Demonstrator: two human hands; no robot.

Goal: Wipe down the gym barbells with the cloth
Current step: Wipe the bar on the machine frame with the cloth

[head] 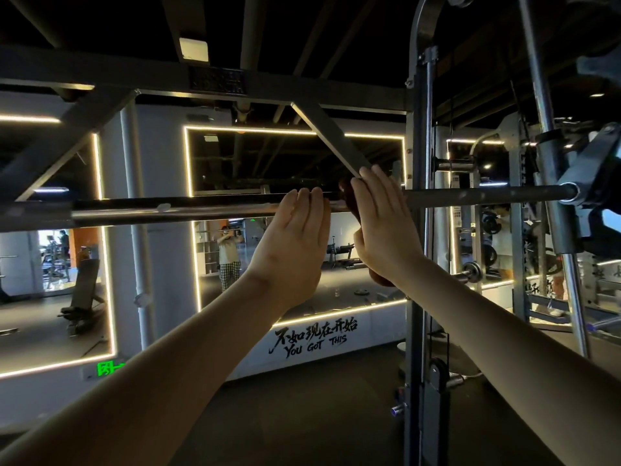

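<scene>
Gym wall: dim room, light-framed mirrors on the far side, a steel rack at right.
Barbell: one barbell runs level from left to right across the rack at head height, its right end in the carriage at far right.
Cloth: one dark red cloth sits on the bar's middle stretch, under the right palm, with a fold showing below the wrist.
Right hand: the right hand lies flat, fingers straight and pressed together, pushing the cloth against the bar; whether the thumb pinches it cannot be told.
Left hand: the left hand is just left of the cloth, fingers straight and together, tips resting on the bar.
Progress: wiping looks under way at mid-bar. No wiped part can be told from an unwiped one, so the long left run and the shorter right run both count as possibly left to do.
Count: one barbell within reach, one cloth, two hands, three lit mirrors, one bench low at left. No second barbell shows plainly.
</scene>
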